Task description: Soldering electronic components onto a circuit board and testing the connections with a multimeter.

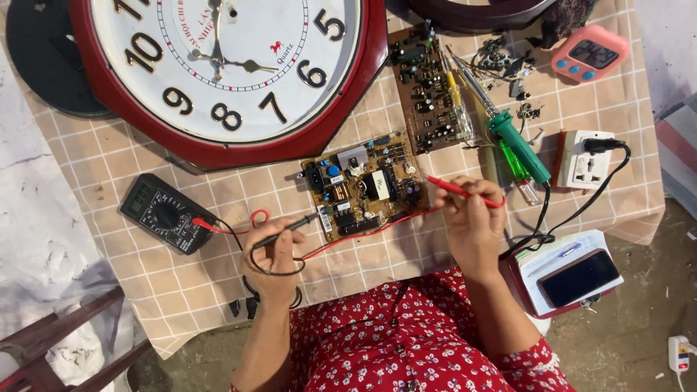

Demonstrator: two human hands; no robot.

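Pinching the black probe (284, 229) in our left hand (274, 263), tip near the circuit board's (363, 183) lower left edge, while our right hand (473, 226) has its grip clenched round the red probe (462, 190), tip just off the board's right end. Leads run to the black multimeter (165, 213) on the checked desk (218, 276). Further out: big red wall clock (225, 72), green soldering iron (514, 144), second board (428, 91), pink timer (589, 52), phone (579, 277).

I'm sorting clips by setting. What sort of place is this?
Probably a makeshift electronics repair table. The left hand and right hand hold probes to a circuit board, with a multimeter and a green soldering iron on the checked cloth.
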